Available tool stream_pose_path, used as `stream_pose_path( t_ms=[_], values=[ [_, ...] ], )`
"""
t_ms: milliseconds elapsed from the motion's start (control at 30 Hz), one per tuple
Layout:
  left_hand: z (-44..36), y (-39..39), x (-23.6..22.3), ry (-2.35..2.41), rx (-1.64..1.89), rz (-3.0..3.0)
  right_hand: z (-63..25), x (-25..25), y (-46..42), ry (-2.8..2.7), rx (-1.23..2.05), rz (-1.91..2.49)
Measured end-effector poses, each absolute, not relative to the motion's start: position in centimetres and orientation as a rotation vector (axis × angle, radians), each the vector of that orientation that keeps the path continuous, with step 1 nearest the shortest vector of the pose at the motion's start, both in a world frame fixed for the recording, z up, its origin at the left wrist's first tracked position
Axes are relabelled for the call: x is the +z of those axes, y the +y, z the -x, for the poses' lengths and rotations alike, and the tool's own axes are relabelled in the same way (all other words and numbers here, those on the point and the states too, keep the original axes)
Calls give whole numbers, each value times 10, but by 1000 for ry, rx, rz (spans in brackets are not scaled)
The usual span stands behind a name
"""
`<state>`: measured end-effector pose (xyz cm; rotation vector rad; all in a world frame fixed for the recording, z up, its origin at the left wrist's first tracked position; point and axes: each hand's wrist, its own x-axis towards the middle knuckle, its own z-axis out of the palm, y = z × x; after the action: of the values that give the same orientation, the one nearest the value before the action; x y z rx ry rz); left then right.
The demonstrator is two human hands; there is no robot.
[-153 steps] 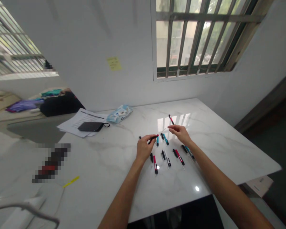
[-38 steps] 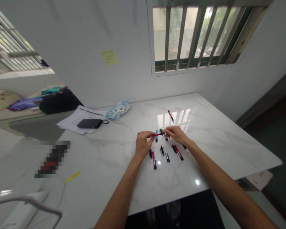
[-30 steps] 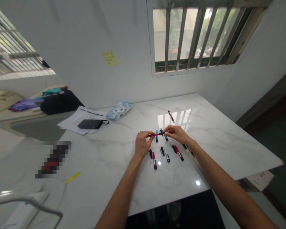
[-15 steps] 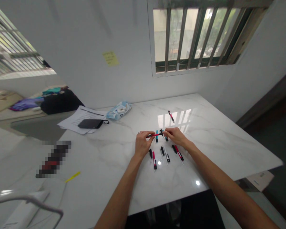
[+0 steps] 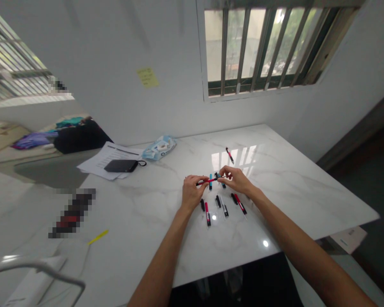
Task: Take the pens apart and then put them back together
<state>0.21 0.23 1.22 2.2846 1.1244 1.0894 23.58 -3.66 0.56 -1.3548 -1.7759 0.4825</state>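
My left hand is closed around a slim red pen with black parts, held level just above the table. At the pen's black right end, my right hand pinches with thumb and fingers; a thin piece between the fingertips is too small to make out. Under the hands lie a blue pen and a second blue pen, partly covered. Nearer me lie a red pen, a white-and-black pen and another red pen, each with a black cap beside it.
One more red-and-black pen lies farther back on the marble table. To the left are a blue packet, papers with a black pouch-like device, a yellow strip and a grey metal bar.
My right hand has risen slightly at the pen's end, its fingers more arched. My left hand and the loose pens have stayed in place.
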Motion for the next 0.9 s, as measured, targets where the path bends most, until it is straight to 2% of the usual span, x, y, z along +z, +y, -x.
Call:
stream_pose_path(
  t_ms=[900],
  values=[
    [-2, 3, 12, 1137, 1024, -2292, -241, 13, -40, -1822, 579, 1271]
  ],
)
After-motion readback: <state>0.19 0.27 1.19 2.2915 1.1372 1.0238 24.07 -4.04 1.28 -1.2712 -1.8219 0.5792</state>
